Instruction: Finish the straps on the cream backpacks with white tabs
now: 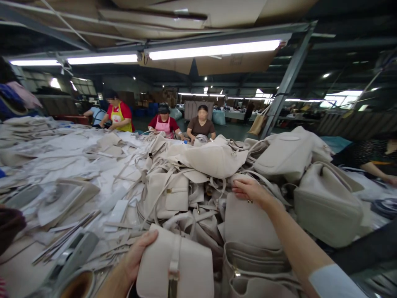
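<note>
My left hand [139,252] grips the left edge of a small beige handbag [192,265], its thumb on the front flap. A narrow strap with a gold-coloured clasp [173,275] runs down that flap. My right hand [249,191], fingers curled together, is at the top edge of a raised flap [248,221] on a second beige bag [257,258]. This bag's inner compartments face up. Beyond both hands, another flap bag [176,192] lies among tangled straps. My right fingertips are partly hidden from view.
Heaped beige bags [214,157] rise in front, with larger ones [327,207] at right. Loose pieces and white sheets [71,153] cover the left side. A cup of brown liquid [77,285] stands lower left. Several people work beyond; a metal post [288,82] slants at right.
</note>
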A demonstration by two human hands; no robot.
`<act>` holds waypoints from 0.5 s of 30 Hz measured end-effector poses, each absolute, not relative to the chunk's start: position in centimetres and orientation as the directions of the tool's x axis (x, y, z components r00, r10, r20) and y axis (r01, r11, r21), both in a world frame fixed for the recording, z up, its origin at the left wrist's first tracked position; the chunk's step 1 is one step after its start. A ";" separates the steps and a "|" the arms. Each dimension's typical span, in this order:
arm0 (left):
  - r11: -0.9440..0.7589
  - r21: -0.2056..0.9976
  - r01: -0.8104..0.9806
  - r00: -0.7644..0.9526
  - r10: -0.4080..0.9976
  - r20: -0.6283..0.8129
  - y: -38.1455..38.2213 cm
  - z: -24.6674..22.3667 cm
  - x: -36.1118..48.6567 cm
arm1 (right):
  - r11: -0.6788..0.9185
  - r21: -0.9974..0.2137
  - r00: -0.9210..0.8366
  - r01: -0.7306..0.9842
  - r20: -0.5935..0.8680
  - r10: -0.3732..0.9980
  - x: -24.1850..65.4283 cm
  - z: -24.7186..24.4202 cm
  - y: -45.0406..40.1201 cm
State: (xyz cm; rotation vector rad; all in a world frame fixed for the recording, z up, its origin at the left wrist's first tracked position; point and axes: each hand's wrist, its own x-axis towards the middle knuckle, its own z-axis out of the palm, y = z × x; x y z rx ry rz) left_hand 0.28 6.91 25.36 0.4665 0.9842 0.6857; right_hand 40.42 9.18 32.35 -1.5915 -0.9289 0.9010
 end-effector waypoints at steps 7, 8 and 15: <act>0.711 0.631 -0.311 0.351 0.703 -0.619 9.7 24.9 0.9 | -0.202 -0.959 0.241 0.200 -0.152 0.959 40.6 32.4 2.2; 0.708 0.636 -0.307 0.342 0.706 -0.620 9.9 24.8 0.8 | -0.200 -0.957 0.210 0.211 -0.156 0.965 40.1 32.2 1.7; 0.620 0.714 -0.323 0.272 0.784 -0.558 9.6 24.1 2.0 | 0.053 -0.616 -0.001 0.786 0.084 0.996 32.2 29.4 6.6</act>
